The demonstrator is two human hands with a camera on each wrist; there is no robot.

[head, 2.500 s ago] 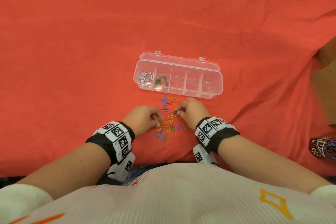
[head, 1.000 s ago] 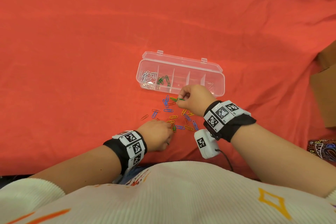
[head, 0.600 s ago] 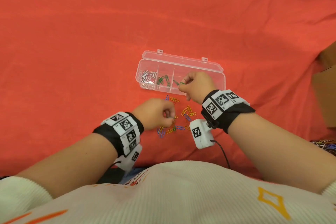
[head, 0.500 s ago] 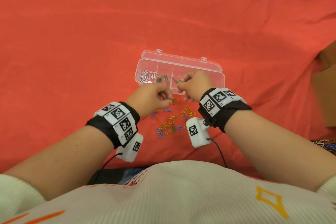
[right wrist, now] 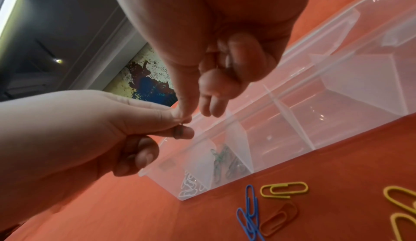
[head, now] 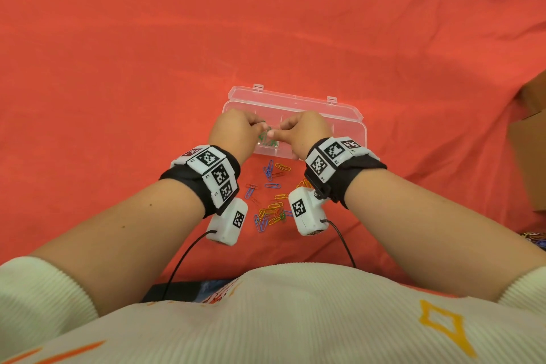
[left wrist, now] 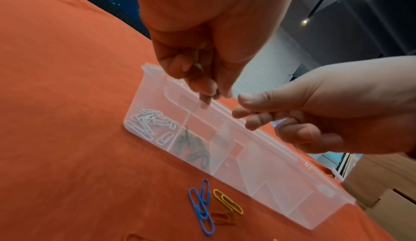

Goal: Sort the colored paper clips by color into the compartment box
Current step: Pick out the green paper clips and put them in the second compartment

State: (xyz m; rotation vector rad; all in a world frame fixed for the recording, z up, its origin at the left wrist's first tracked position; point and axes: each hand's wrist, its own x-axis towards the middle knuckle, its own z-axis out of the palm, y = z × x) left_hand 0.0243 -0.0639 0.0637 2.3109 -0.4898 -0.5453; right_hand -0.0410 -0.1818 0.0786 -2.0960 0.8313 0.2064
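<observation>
Fingers of our left hand (head: 233, 133) pinch a green paper clip (right wrist: 179, 132) above the clear compartment box (head: 348, 121). Our right hand (head: 304, 134), just beside that pinch, curls its fingers; we cannot tell whether it holds anything. Loose paper clips (head: 271, 204) lie on the red cloth (head: 118, 68) nearer us.

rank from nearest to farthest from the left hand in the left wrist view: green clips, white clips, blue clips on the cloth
1. green clips, in the second compartment, right below the left hand.
2. white clips, in the end compartment, to the left.
3. blue clips, loose on the cloth before the box.
</observation>
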